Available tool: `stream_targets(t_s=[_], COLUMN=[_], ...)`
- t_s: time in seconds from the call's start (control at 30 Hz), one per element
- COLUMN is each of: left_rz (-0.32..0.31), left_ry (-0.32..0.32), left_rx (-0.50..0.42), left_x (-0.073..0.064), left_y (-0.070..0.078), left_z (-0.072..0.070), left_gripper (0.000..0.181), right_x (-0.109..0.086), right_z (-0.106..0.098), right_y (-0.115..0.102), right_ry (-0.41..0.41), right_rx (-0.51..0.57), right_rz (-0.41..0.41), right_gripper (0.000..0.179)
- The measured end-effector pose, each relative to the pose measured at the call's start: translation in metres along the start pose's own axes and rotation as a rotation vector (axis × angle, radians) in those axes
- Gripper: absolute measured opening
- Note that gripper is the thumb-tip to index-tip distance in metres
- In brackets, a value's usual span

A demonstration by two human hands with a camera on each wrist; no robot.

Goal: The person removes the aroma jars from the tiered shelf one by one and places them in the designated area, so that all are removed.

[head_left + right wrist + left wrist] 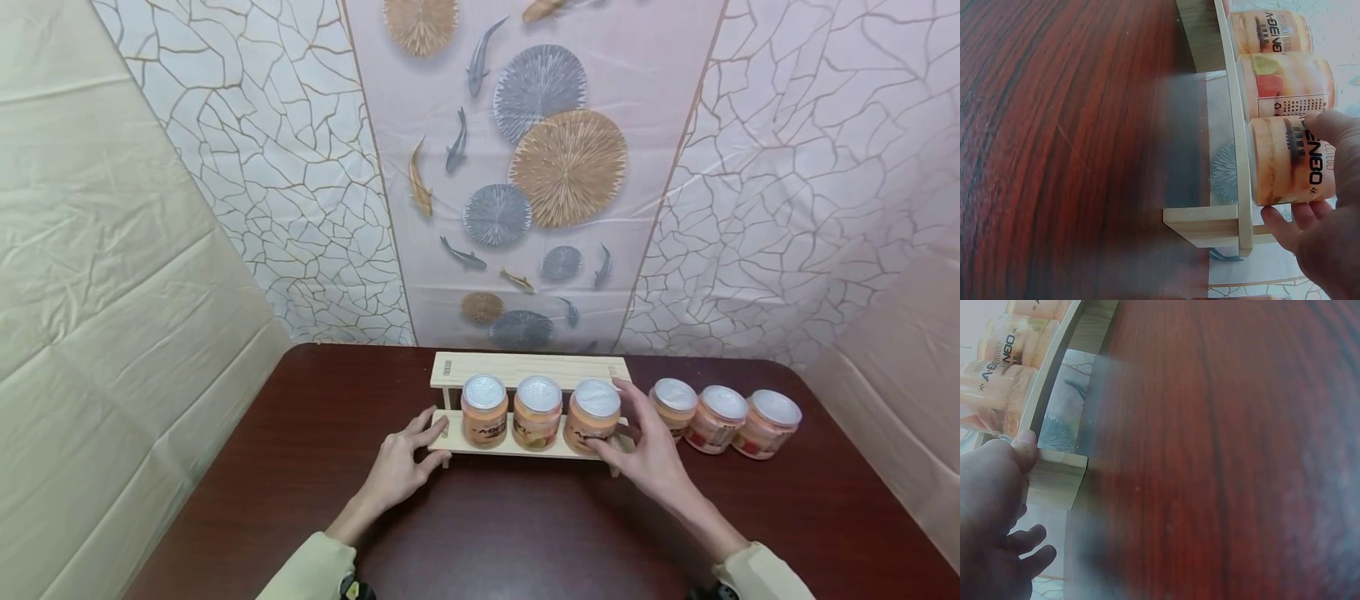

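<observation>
Six jars [592, 418] in head view, three per wrist.

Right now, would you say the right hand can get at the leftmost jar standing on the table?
Probably not until it lets go: the right hand holds the rightmost jar on the stand. Otherwise the leftmost table jar sits close beside it, nothing visibly between.

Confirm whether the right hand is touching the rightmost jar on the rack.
Touching. The right wrist view shows the right hand with its thumb over the printed label of the rightmost jar, a fingertip against its side.
</observation>
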State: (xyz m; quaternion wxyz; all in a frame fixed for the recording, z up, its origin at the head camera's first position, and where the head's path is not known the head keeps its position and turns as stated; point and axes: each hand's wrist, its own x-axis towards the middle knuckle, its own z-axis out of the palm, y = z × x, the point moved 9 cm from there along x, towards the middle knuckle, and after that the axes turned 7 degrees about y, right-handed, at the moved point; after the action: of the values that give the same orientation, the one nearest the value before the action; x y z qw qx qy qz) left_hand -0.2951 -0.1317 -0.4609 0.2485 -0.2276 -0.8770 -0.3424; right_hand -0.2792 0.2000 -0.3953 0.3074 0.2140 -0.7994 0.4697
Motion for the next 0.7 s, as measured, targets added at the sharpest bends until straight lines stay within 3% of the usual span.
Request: stream_targets(t_s=[0.27,0.7], left_rz=[-0.021,-0.014], left_ry=[-0.009,-0.011], left_rx=[0.006,-0.003], left_x=[0.0002,0.0008], left_y=[0.0016,0.0017], left_z=[-0.0002,0.0], left_gripper=[0.051,0.052], right_x=[-0.0006,-0.0004], right_z=[0.0025,0.0032], right_y=[-0.0009,0.0002], right_ry=[0.024,0.039], right_rx=[-0.032,-0.008], right_rz=[-0.027,-0.006], right_gripper=[0.095,0.092])
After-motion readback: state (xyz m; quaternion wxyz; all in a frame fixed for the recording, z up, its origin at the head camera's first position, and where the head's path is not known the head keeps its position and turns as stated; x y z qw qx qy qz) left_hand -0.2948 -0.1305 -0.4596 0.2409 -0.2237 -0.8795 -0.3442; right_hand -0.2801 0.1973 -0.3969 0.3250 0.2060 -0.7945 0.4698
